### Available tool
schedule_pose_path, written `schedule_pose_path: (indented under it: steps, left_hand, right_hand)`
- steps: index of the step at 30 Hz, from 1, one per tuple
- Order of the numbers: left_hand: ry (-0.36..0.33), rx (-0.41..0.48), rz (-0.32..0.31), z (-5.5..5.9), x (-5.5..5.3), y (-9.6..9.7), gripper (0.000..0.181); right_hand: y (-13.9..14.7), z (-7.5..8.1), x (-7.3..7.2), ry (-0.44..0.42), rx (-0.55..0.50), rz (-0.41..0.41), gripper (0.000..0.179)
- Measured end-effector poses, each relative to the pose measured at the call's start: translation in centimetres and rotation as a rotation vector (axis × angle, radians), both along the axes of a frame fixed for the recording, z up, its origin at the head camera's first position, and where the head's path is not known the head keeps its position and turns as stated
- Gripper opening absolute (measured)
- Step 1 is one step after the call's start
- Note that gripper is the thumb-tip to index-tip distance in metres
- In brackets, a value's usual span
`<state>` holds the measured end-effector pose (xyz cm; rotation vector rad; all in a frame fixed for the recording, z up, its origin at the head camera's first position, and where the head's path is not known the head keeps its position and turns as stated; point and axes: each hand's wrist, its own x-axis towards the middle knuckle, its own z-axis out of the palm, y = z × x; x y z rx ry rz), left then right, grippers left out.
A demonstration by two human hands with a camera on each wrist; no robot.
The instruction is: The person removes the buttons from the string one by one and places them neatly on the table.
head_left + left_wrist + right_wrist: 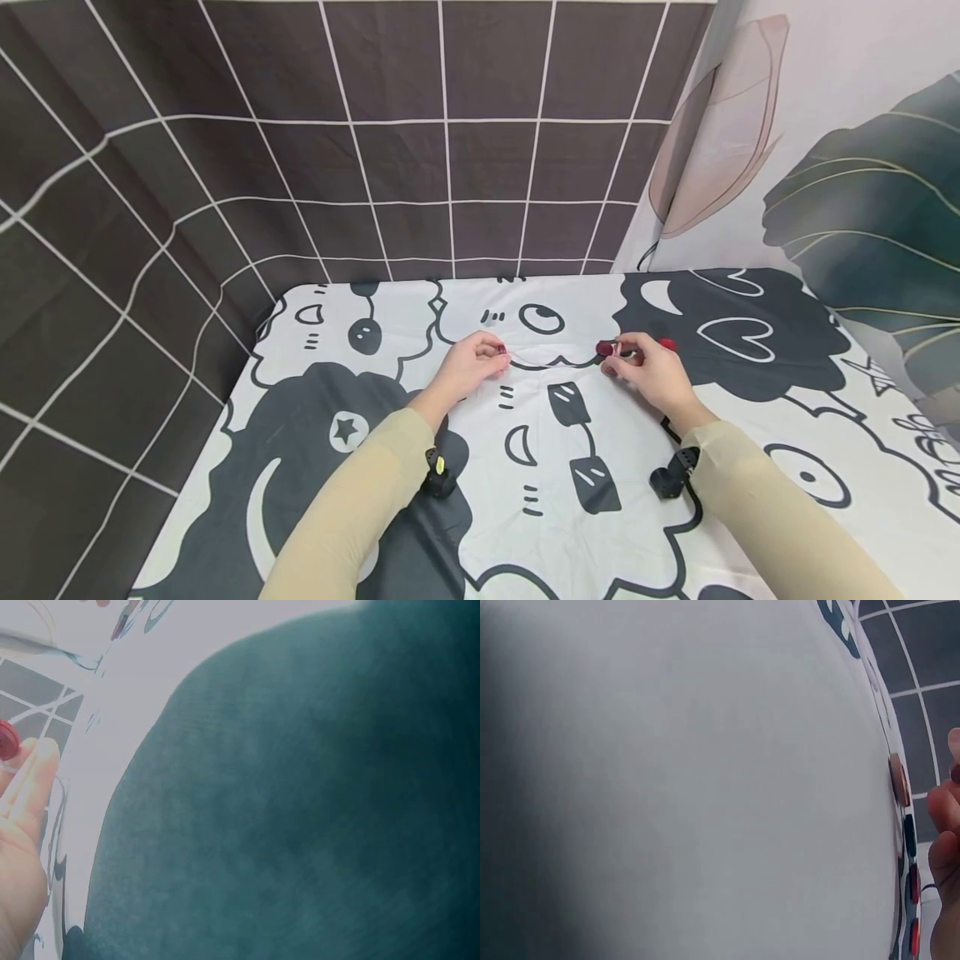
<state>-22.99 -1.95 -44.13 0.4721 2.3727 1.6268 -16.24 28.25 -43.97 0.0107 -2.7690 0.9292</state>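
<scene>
My left hand (474, 365) is raised over the patterned cloth, fingertips pinching a small red disc (501, 349). In the left wrist view that red disc (7, 740) looks round and rimmed, beside straight fingers. To the right, my right hand (651, 373) bends thumb and forefinger together; the right wrist view shows a small dark red piece (955, 773) between them, mostly cut off by the frame edge. A dark red disc (604, 348) appears just left of the right fingertips. Behind that hand a bright red disc (667, 343) is partly hidden.
A white cloth (480, 467) with dark cartoon shapes covers the surface. Several reddish discs, one bright red (915, 937), lie along it in the right wrist view. A dark gridded curtain (390, 158) stands behind and left; a leaf-print curtain (862, 208) hangs at right.
</scene>
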Motion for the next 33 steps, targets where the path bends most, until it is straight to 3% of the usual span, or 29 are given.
schedule_pose_path:
  steps: [8,25,33]
  left_hand:
    - [-0.001,0.032,-0.029,-0.2,-0.2,0.0,0.025]
    - [-0.019,0.039,-0.027,0.1,-0.2,0.1,0.025]
    - [-0.034,0.053,-0.028,0.1,-0.1,0.1,0.027]
  right_hand:
    - [0.7,-0.4,0.1,0.005,-0.011,0.011,0.042]
    - [1.6,-0.6,0.5,0.022,0.025,0.002,0.038]
    - [2.1,-0.7,0.7,-0.017,0.028,-0.022,0.04]
